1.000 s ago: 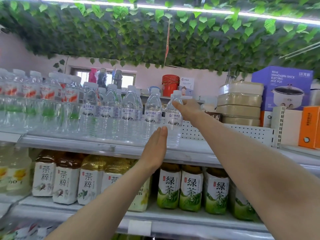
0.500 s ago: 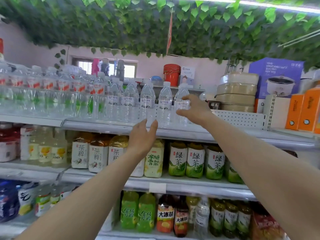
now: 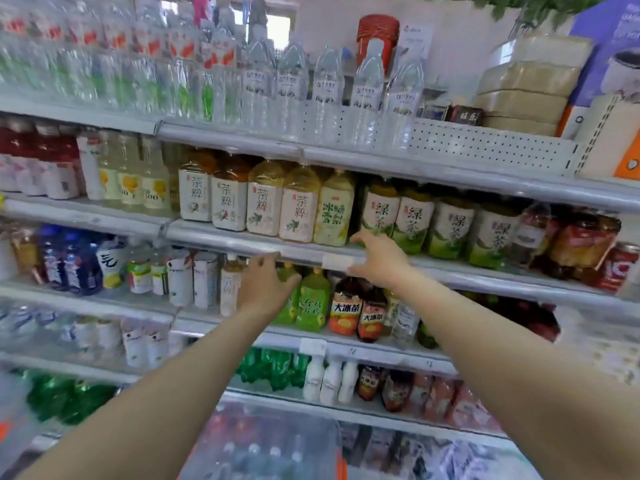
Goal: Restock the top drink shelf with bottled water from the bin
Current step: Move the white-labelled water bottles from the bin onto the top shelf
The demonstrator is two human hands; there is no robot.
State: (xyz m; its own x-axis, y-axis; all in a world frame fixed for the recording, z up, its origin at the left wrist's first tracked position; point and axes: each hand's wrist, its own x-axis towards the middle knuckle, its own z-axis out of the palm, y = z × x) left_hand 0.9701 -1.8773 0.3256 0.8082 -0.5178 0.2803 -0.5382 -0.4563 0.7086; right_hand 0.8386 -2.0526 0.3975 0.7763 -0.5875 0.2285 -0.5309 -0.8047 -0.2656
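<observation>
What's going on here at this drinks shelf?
A person is standing at a shop's drink shelves. The left hand and right hand are both empty and open, held out in front of the middle shelves, the right one by the green tea bottles. Up on the top shelf, a row of water bottles stands lined up.

Hands: two, left hand and right hand. Blue-label water bottles, front row: five. Brown tea bottles: four. Pear drink bottle: one. Green tea bottles: four. Iced tea bottles: two. Small white bottles: three.
</observation>
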